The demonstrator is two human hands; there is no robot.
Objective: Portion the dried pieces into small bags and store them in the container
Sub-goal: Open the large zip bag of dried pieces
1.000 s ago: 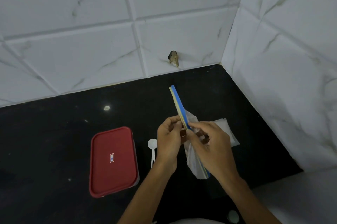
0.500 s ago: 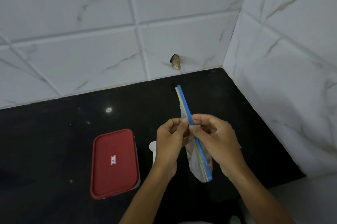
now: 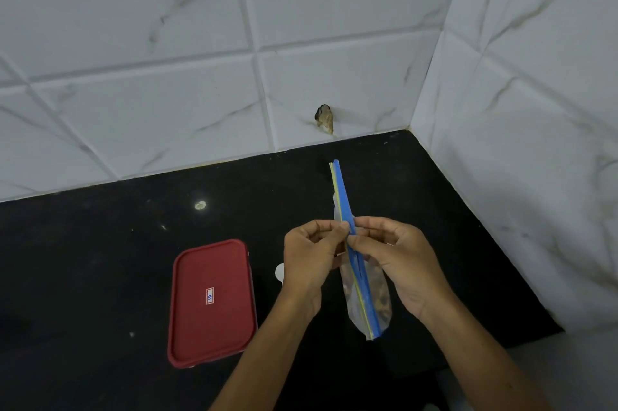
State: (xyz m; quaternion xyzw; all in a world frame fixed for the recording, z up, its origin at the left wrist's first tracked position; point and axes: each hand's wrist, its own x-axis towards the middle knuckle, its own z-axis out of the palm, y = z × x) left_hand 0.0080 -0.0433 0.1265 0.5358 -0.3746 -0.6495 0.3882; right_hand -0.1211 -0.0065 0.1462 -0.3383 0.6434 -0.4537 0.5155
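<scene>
A small clear zip bag [image 3: 369, 303] with a blue and yellow seal strip hangs above the black counter, with brown dried pieces showing through its lower part. My left hand [image 3: 312, 258] and my right hand [image 3: 393, 255] both pinch the seal strip near its middle, fingertips facing each other. The strip runs edge-on from upper left to lower right. A container with a red lid [image 3: 210, 302] lies shut on the counter, left of my left hand. A white spoon [image 3: 279, 272] shows partly behind my left hand.
The black counter [image 3: 100, 260] ends at white marble-tiled walls behind and on the right, forming a corner. A small brownish lump [image 3: 324, 118] sticks to the back wall just above the counter. The counter's front edge is at lower right.
The bag has turned more upright and edge-on. Both hands have come together on the seal strip and moved slightly up. The white packet on the counter behind the bag is hidden now.
</scene>
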